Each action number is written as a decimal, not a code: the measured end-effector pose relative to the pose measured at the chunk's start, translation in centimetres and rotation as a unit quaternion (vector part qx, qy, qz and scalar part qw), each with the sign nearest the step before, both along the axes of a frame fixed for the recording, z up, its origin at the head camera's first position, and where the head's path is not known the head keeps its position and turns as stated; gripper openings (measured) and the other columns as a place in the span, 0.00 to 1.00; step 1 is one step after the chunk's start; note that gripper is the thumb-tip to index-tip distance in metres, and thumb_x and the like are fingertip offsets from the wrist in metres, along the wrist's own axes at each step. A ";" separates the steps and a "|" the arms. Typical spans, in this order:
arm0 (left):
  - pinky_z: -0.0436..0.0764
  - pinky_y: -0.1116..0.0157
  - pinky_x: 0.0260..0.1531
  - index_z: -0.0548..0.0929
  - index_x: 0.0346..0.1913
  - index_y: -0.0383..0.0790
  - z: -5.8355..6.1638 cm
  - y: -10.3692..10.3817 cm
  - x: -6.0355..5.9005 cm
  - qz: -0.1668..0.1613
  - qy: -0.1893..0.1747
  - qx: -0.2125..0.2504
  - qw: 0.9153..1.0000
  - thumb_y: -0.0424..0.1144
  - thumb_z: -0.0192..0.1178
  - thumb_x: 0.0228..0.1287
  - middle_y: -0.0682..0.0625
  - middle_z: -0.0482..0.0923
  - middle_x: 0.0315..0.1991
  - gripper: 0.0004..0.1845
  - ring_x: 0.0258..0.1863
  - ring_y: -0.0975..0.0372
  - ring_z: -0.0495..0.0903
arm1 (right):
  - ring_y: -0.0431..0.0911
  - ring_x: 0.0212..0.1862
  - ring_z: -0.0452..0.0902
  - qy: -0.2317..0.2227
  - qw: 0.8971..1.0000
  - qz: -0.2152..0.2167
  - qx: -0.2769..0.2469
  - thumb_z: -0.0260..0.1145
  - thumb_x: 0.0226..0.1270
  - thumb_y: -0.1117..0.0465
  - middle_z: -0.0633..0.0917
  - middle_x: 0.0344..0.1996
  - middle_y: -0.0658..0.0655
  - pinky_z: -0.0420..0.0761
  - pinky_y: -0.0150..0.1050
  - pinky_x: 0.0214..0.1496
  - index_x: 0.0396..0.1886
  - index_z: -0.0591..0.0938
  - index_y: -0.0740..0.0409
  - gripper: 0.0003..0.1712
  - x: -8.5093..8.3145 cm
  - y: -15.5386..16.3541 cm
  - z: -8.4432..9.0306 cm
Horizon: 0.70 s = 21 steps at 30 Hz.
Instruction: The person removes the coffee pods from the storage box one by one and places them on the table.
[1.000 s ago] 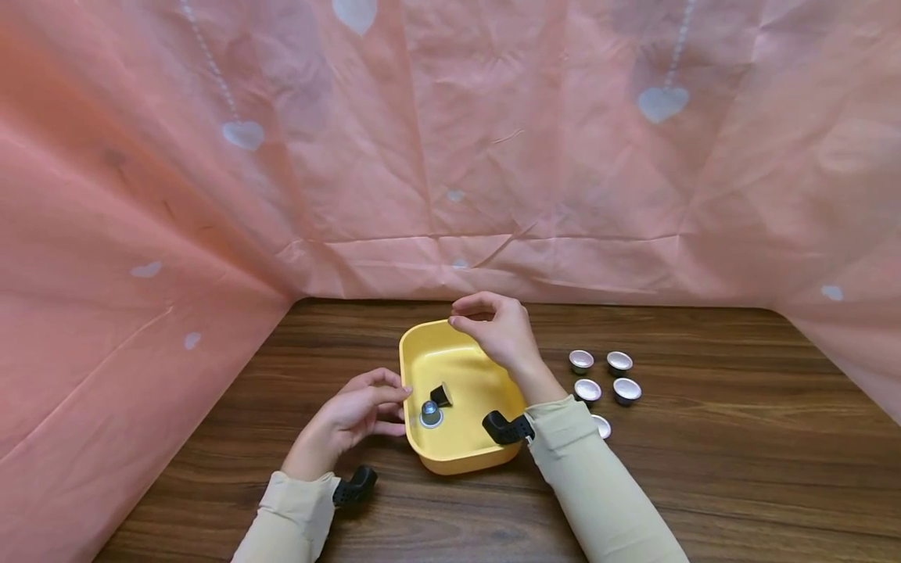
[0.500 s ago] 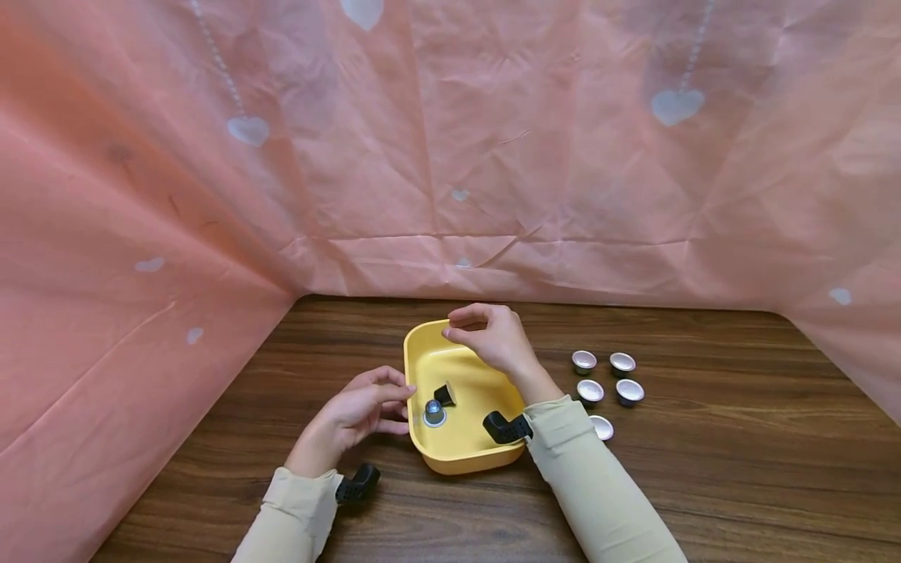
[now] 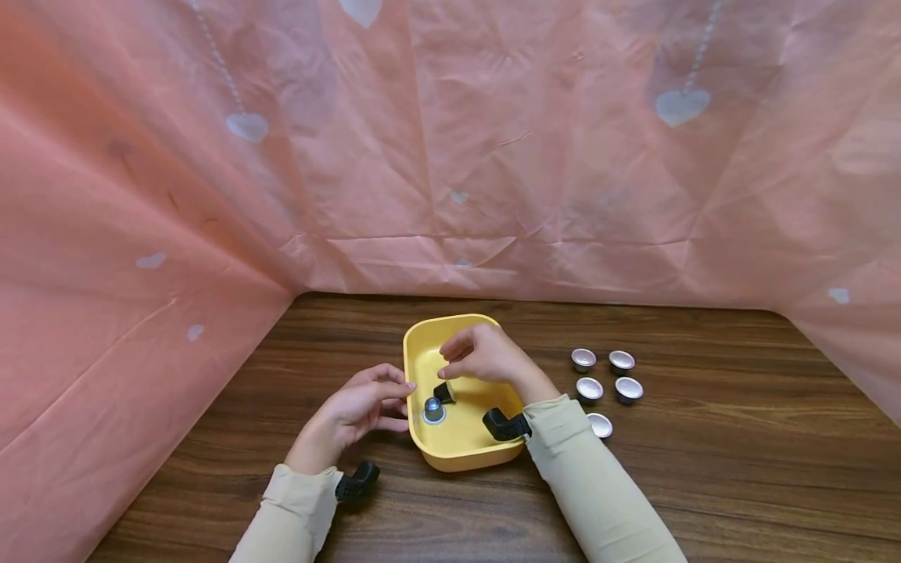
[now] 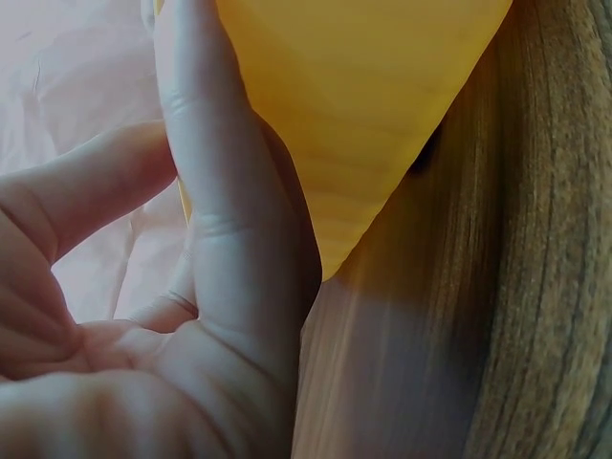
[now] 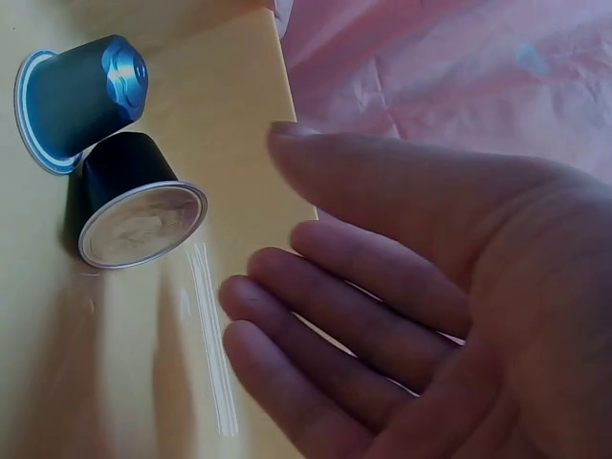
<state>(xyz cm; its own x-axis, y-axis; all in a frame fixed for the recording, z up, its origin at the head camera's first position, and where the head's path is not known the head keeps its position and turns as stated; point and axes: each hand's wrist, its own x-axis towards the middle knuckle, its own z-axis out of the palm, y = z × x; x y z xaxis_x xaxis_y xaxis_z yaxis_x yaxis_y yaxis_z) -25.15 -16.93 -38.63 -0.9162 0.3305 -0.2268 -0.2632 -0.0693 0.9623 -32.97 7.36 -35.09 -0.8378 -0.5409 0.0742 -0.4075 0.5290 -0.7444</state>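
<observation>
A yellow plastic tray point(image 3: 457, 452) stands on the wooden table. My left hand point(image 3: 355, 407) holds its left wall, the thumb at the rim and the other fingers along the outside; in the left wrist view a finger lies against the tray's yellow side point(image 4: 354, 105). Two coffee capsules are inside the tray. A grey-blue capsule point(image 3: 433, 410) stands on its foil end, and a black capsule point(image 5: 124, 167) lies on its side against it. Over the tray, just beyond the capsules, my right hand point(image 3: 489, 360) has loosely bent fingers and nothing between them.
Several more coffee capsules stand foil side up on the table right of the tray, among them one at the back point(image 3: 622, 361) and one close to the right sleeve point(image 3: 600, 425). Pink cloth point(image 3: 450, 180) hangs behind and at both sides.
My right hand has come down and nearer, from the tray's far rim to over its inside close to the capsules. The left hand stays at the tray's left wall.
</observation>
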 end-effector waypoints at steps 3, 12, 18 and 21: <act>0.92 0.63 0.37 0.75 0.49 0.39 0.0 0.0 0.0 0.000 -0.002 0.001 1.000 0.31 0.62 0.77 0.50 0.83 0.37 0.06 0.36 0.61 0.82 | 0.47 0.49 0.91 -0.009 1.000 0.012 0.007 0.84 0.58 0.59 0.94 0.47 0.61 0.90 0.38 0.54 0.52 0.90 0.66 0.24 0.1 0.0 -0.1; 0.93 0.62 0.38 0.77 0.47 0.40 -0.1 0.1 -0.1 -0.005 0.007 0.001 1.000 0.30 0.60 0.79 0.49 0.84 0.39 0.03 0.38 0.61 0.87 | 0.43 0.46 0.90 -0.027 0.998 0.013 0.053 0.85 0.54 0.61 0.94 0.44 0.56 0.89 0.35 0.53 0.49 0.91 0.62 0.22 0.3 -0.1 -0.4; 0.92 0.62 0.38 0.76 0.49 0.39 -0.1 0.0 -0.2 -0.005 0.005 0.003 1.000 0.31 0.62 0.78 0.51 0.83 0.37 0.05 0.36 0.62 0.83 | 0.40 0.44 0.89 -0.014 0.997 0.019 0.071 0.86 0.52 0.61 0.95 0.41 0.54 0.87 0.33 0.51 0.47 0.92 0.61 0.22 0.3 -0.2 -0.5; 0.92 0.63 0.38 0.75 0.49 0.40 -0.1 0.0 -0.1 -0.005 0.005 0.004 1.000 0.31 0.62 0.77 0.51 0.83 0.37 0.06 0.35 0.62 0.83 | 0.40 0.43 0.89 -0.018 0.997 0.018 0.068 0.86 0.52 0.61 0.94 0.41 0.54 0.87 0.32 0.50 0.47 0.91 0.61 0.21 0.3 -0.2 -0.6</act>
<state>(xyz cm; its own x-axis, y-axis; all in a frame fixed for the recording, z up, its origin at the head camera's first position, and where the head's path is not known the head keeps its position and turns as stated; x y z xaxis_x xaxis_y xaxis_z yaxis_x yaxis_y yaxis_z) -25.27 -16.89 -38.77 -0.9147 0.3422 -0.2148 -0.2545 -0.0749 0.9642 -32.67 7.20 -35.73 -0.8184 -0.5738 -0.0321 -0.4024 0.6120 -0.6809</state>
